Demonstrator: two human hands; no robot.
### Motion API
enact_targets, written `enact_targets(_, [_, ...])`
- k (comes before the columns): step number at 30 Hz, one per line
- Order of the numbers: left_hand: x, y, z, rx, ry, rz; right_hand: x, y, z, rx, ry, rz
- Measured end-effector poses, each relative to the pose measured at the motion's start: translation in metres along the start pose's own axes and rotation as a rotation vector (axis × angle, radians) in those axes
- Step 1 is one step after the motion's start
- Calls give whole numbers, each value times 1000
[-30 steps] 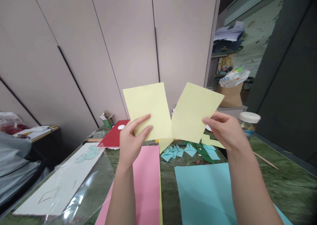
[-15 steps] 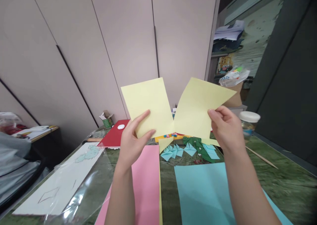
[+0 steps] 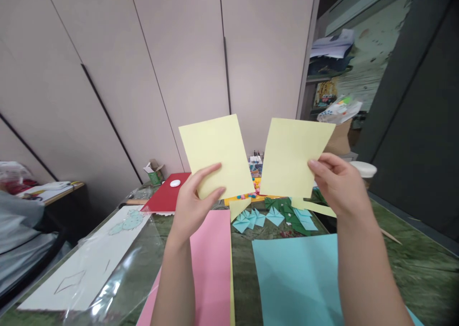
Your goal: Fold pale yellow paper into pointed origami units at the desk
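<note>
My left hand (image 3: 201, 194) pinches a pale yellow sheet of paper (image 3: 217, 146) by its lower left part, thumb and fingers lying over its front. A second yellow sheet (image 3: 289, 156) is in my right hand (image 3: 335, 182), gripped at its right edge between thumb and fingers. The two sheets are apart, both raised above the table, with a gap between them. Beneath my left arm lies pink paper (image 3: 211, 264). Blue paper (image 3: 297, 278) lies under and beside my right forearm. Folded light blue paper pieces (image 3: 275, 216) sit in a row beyond.
A white board with a cactus drawing (image 3: 96, 259) lies at left, partly under clear plastic film (image 3: 118, 287). Behind are a red folder (image 3: 163, 194), a small green box (image 3: 155, 174) and a white-lidded jar (image 3: 364, 169). A seated person's grey sleeve (image 3: 21, 216) shows at far left.
The yellow paper, joined at its lower middle before, is now two separate pieces. My right hand has moved slightly right and its piece has straightened; my left hand has barely moved.
</note>
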State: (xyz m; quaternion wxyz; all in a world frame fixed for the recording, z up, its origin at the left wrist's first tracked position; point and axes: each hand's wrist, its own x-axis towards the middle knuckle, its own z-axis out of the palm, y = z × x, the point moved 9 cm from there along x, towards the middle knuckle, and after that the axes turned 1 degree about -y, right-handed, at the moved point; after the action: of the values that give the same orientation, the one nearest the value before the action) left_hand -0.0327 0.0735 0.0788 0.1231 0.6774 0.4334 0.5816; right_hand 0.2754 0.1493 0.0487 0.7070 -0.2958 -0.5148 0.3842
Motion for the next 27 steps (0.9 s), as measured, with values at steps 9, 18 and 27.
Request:
enact_targets(9, [2,2,40,-73,-198,0,-7,15,15,-6,-26,160])
enact_targets(18, [0,-6,59,-126,-129,-90,-20,20,57,-295,-137,96])
enact_targets(27, [13,-40,75,-187,-202,-93,-8,55,66,-195,-253,141])
